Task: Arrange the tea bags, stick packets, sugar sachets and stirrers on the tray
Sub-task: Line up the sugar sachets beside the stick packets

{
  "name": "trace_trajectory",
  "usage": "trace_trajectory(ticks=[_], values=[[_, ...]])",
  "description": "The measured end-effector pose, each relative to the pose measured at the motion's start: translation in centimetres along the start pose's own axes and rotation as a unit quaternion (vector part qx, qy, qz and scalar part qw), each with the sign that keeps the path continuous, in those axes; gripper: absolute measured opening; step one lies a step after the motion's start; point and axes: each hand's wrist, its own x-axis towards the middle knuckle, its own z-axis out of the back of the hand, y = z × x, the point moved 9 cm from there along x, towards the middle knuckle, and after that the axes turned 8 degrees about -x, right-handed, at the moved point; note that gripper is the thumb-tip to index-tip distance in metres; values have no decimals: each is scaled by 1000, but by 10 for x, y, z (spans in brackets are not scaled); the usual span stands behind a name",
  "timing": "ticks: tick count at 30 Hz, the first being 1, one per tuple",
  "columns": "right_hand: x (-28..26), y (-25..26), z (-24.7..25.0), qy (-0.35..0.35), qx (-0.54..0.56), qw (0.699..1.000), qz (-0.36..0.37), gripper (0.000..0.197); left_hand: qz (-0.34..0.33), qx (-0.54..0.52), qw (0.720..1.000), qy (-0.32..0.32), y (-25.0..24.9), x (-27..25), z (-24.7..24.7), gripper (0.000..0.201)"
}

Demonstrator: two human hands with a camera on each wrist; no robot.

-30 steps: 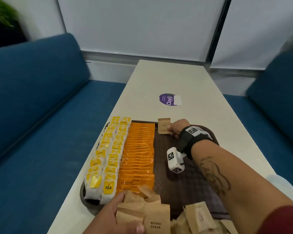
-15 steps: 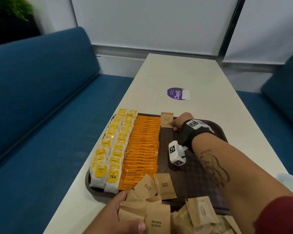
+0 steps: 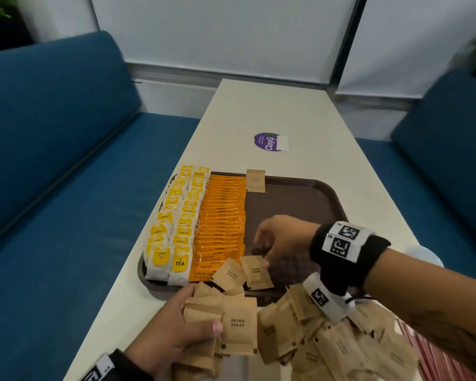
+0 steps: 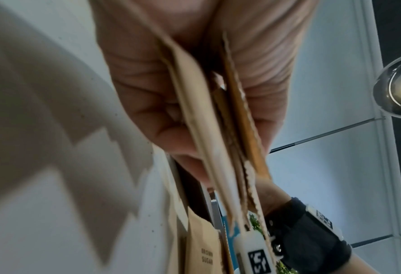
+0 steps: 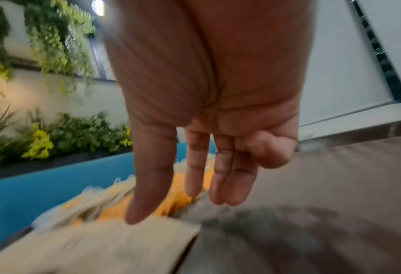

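A brown tray (image 3: 333, 196) holds two columns of yellow-tagged tea bags (image 3: 176, 224) and a row of orange coffee stick packets (image 3: 221, 224). One brown sugar sachet (image 3: 255, 180) leans on the tray's far rim, apart from my hands. Two more sachets (image 3: 256, 270) lie at the near rim. My right hand (image 3: 264, 259) (image 5: 171, 209) hovers over them with fingers straight, thumb tip at a sachet (image 5: 89, 246). My left hand (image 3: 204, 320) (image 4: 213, 120) grips a stack of brown sugar sachets (image 3: 238, 323) (image 4: 194, 103) just before the tray.
A loose pile of brown sugar sachets (image 3: 327, 342) lies on the white table (image 3: 272, 111) under my right wrist, with red strips (image 3: 434, 361) at the bottom right. A purple sticker (image 3: 270, 142) sits beyond the tray. Blue sofas (image 3: 52, 160) flank the table.
My right hand let go of the sachet at the tray's far rim and came back to the near rim, over the loose sachets. The left hand still holds its stack.
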Motion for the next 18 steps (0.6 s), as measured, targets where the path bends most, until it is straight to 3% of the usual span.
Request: trace_trajectory(ticks=[5,10,18], values=[[-1,8,-21,9,-49,999,4,60,1,-6,1000,17,-3,-3,-8,110],[4,10,-22,7,-50,999,3,40,6,-2,1000,31,-4,-3,-13,110],[4,-15,13,11,64,998,-19,14,10,6,999,32,-8,-3,-7,111]])
